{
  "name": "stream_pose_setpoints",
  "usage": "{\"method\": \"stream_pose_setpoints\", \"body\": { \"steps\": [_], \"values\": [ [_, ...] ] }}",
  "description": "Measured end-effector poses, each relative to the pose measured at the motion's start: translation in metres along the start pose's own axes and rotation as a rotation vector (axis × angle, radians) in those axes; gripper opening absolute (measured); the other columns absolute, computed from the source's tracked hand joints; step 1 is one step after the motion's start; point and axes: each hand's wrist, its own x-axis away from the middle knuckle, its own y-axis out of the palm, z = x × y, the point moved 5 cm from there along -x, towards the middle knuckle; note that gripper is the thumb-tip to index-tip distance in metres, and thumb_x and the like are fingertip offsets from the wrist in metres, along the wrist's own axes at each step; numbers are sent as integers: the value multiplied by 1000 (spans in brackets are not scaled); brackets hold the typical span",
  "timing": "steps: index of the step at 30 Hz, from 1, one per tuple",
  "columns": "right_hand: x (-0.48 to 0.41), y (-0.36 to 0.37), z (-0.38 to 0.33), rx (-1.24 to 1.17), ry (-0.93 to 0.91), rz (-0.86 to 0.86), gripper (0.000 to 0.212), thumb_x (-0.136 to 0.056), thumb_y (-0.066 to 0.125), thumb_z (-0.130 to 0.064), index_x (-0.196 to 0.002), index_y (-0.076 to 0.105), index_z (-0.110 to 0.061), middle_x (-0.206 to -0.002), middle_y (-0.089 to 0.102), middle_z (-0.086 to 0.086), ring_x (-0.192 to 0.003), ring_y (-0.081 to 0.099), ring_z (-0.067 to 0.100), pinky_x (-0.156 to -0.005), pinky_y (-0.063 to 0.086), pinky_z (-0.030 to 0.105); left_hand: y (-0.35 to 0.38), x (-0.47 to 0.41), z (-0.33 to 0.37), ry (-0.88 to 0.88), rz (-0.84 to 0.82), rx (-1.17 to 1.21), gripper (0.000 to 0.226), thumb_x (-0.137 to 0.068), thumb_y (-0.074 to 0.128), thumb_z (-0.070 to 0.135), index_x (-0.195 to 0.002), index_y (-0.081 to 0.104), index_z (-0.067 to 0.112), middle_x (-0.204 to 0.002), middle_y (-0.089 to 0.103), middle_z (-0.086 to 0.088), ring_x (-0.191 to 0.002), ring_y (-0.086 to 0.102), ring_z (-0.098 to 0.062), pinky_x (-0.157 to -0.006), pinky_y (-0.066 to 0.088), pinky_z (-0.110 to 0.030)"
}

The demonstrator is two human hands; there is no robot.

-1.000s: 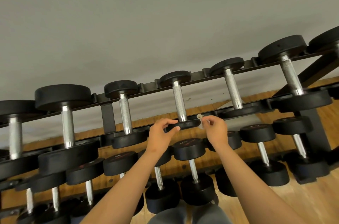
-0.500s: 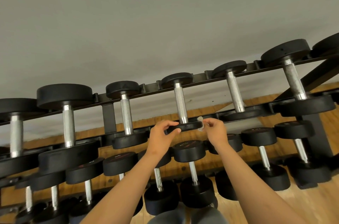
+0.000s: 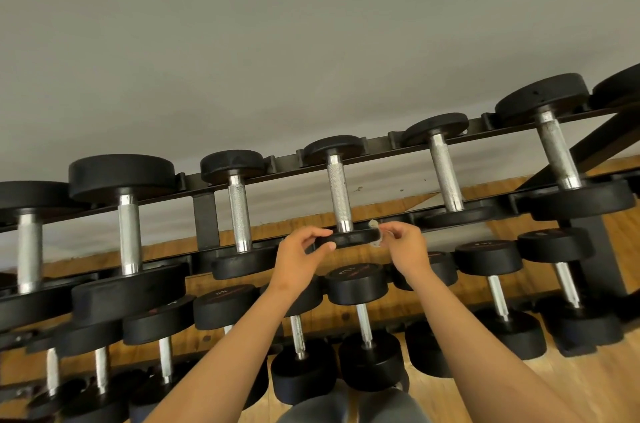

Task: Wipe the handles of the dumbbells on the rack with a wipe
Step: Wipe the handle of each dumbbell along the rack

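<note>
A small dumbbell with a knurled steel handle (image 3: 339, 195) lies across the top tier of the black rack (image 3: 204, 214). Its near black head (image 3: 353, 236) is held at both sides. My left hand (image 3: 299, 254) grips the head's left edge, thumb below and fingers on top. My right hand (image 3: 405, 244) is at the head's right edge and pinches a small crumpled white wipe (image 3: 375, 232) against it. The handle itself is bare, with neither hand on it.
Several more dumbbells fill the top tier to the left (image 3: 239, 214) and right (image 3: 446, 176), growing larger outward. A lower tier (image 3: 356, 284) holds several more below my hands. Grey wall behind, wooden floor (image 3: 588, 384) under the rack.
Both hands stay on the near head of the same dumbbell. The camera has tilted slightly, so the rack sits a little lower in view.
</note>
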Motion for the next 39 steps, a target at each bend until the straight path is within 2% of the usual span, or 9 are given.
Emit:
{"method": "stream_pose_setpoints", "body": {
  "steps": [3, 9, 14, 17, 19, 24, 28, 32, 39],
  "values": [
    [6, -4, 1, -58, -45, 15, 18, -93, 60, -12, -107, 71, -8, -100, 70, 2, -98, 62, 14, -93, 49, 30, -2, 1, -3, -23, 1, 35, 22, -87, 69, 10, -107, 68, 19, -106, 63, 20, -97, 52, 24, -89, 39, 0],
    [11, -3, -4, -74, -40, 40, 17, -94, 59, -12, -106, 70, -12, -99, 69, 1, -99, 63, 14, -92, 50, 30, 1, 2, 0, -19, 22, 27, 22, -86, 71, 11, -106, 69, 21, -104, 64, 20, -99, 54, 18, -91, 40, -3],
    [34, -7, -22, -115, -190, 47, 13, -90, 64, -12, -98, 70, -22, -98, 67, -7, -94, 62, 3, -77, 48, 9, 4, 3, -2, -24, 47, 29, 23, -86, 71, 13, -107, 69, 22, -105, 63, 20, -100, 54, 13, -96, 39, -8],
    [37, -7, -27, -127, -195, 59, 14, -89, 66, -14, -94, 69, -26, -99, 68, -4, -95, 63, 5, -78, 49, 12, 5, 3, -1, -25, 52, 22, 23, -86, 71, 13, -108, 69, 22, -106, 63, 18, -102, 55, 10, -101, 38, -13],
    [39, -6, -30, -133, -192, 66, 14, -88, 67, -15, -92, 69, -28, -100, 69, -4, -96, 63, 5, -82, 49, 15, 5, 3, -3, -22, 53, 22, 23, -86, 71, 14, -107, 69, 24, -109, 65, 13, -107, 57, 2, -104, 39, -18],
    [51, 8, -50, -9, -315, 3, 12, -88, 67, -10, -93, 72, -19, -96, 65, -6, -90, 59, -5, -77, 44, 4, 6, 3, -2, -10, 64, 26, 23, -85, 72, 14, -105, 68, 25, -111, 67, 8, -110, 58, -5, -105, 40, -22],
    [44, 3, -55, 65, -274, 36, 11, -89, 66, -13, -93, 72, -21, -97, 65, -6, -90, 58, -2, -73, 41, 5, 5, 3, -2, -11, 55, 37, 22, -85, 72, 14, -105, 69, 23, -112, 67, 6, -109, 58, -4, -105, 41, -21],
    [57, 19, -64, 177, -378, -31, 13, -86, 68, -7, -93, 72, -18, -95, 62, -7, -89, 58, -1, -76, 41, 1, 5, 2, -2, 7, 49, 17, 23, -85, 72, 15, -107, 68, 24, -112, 67, 5, -112, 58, -8, -106, 41, -23],
    [56, 17, -73, 149, -322, 8, 10, -87, 67, -11, -87, 70, -21, -85, 67, -11, -84, 60, -2, -71, 42, 2, -3, 2, -4, -30, -124, 73, 38, -85, 72, 11, -119, 65, 23, -123, 63, 7, -119, 54, -6, -108, 36, -20]
  ]
}}
